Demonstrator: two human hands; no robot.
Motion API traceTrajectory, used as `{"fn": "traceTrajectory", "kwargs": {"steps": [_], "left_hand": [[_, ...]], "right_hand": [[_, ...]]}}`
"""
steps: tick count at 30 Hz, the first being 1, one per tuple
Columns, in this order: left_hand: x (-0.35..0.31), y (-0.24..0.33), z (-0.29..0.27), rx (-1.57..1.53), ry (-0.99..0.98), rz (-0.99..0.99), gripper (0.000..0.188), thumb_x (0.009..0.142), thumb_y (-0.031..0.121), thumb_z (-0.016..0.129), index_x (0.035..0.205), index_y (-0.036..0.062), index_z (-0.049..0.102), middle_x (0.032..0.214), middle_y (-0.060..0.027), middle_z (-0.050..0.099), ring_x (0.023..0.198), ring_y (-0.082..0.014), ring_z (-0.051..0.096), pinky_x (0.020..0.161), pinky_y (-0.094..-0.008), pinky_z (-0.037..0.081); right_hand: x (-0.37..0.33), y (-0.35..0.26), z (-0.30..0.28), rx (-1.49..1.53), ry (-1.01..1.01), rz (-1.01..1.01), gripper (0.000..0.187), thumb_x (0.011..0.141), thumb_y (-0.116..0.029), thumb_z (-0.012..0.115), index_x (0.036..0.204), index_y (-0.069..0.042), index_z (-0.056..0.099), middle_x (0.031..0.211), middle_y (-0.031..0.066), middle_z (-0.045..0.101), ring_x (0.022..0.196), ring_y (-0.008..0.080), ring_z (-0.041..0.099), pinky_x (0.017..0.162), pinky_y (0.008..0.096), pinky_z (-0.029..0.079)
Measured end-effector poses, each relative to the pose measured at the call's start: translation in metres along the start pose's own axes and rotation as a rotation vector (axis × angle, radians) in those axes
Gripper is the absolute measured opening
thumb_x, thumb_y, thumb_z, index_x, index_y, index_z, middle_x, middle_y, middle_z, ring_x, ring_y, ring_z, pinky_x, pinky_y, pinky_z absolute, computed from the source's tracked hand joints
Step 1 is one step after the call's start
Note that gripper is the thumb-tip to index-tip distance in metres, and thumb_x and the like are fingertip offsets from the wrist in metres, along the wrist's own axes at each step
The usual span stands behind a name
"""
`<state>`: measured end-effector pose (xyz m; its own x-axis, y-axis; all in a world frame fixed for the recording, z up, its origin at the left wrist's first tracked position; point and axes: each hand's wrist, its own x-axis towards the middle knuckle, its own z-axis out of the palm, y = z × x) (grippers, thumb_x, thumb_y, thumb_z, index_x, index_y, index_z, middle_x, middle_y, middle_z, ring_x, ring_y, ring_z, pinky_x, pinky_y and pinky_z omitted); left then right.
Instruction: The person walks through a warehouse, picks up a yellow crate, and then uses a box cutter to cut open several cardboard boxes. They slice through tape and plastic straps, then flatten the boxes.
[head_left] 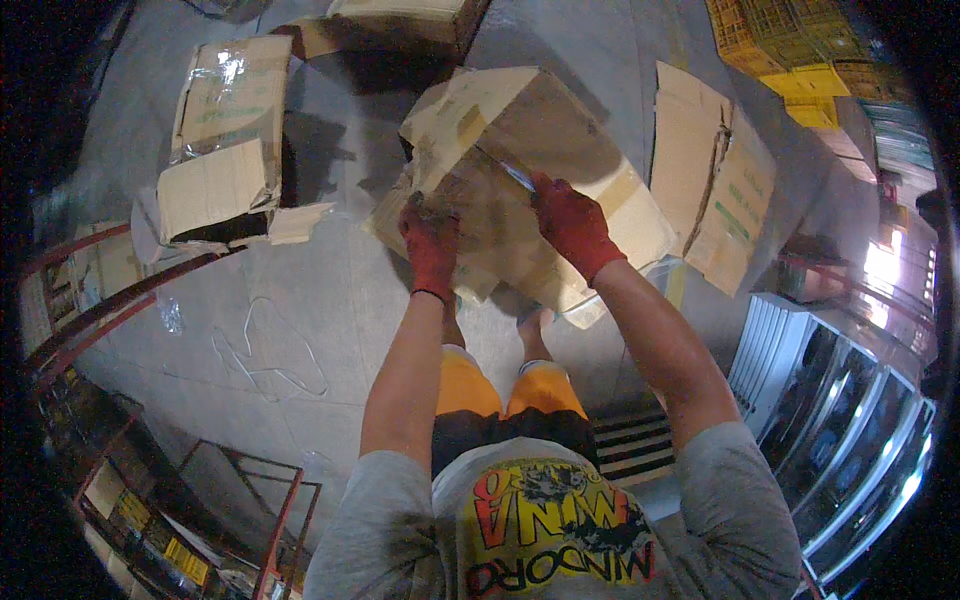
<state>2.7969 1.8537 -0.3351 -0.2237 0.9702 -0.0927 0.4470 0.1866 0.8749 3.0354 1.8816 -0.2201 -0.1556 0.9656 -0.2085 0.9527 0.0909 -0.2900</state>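
A large open brown cardboard box [560, 130] lies tilted on the floor in front of my legs, its flaps spread toward me. My left hand [430, 240], in a red glove, is closed on the edge of a flap at the box's near left. My right hand [572, 222], gloved in red too, is closed round a knife [512, 172]. Its thin shiny blade points up and left against the cardboard; the handle is hidden in the glove. Whether the blade is in the cardboard or only touching it, I cannot tell.
An opened cardboard box [228, 130] lies at left, and a flattened one [708, 170] at right. Another box [390, 30] stands at the far side. A loose pale strap [270, 365] lies on the floor. Yellow crates [790, 50] are stacked far right; metal racks [840, 400] stand near right.
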Motion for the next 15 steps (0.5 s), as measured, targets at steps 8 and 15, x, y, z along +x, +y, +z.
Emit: {"fn": "traceTrajectory", "kwargs": {"steps": [8, 15], "left_hand": [[0.032, -0.009, 0.004, 0.157, -0.051, -0.003, 0.078, 0.080, 0.021, 0.080, 0.143, -0.0012, 0.040, 0.142, -0.0230, 0.047, 0.133, -0.0397, 0.042, 0.113, -0.0456, 0.036], [0.055, -0.025, 0.008, 0.038, -0.045, 0.065, 0.070, 0.081, 0.018, 0.082, 0.137, -0.0001, 0.044, 0.123, -0.0147, 0.060, 0.110, -0.0265, 0.060, 0.094, -0.0385, 0.052]], "right_hand": [[-0.075, 0.092, 0.034, -0.107, -0.160, 0.097, 0.023, 0.096, -0.016, 0.051, 0.117, -0.008, 0.053, 0.093, 0.0190, 0.066, 0.075, 0.0370, 0.069, 0.063, 0.0481, 0.056], [-0.137, 0.157, 0.049, -0.151, -0.266, 0.243, 0.029, 0.093, -0.016, 0.052, 0.121, -0.008, 0.052, 0.096, 0.0198, 0.066, 0.082, 0.0373, 0.070, 0.066, 0.0512, 0.056]]}}
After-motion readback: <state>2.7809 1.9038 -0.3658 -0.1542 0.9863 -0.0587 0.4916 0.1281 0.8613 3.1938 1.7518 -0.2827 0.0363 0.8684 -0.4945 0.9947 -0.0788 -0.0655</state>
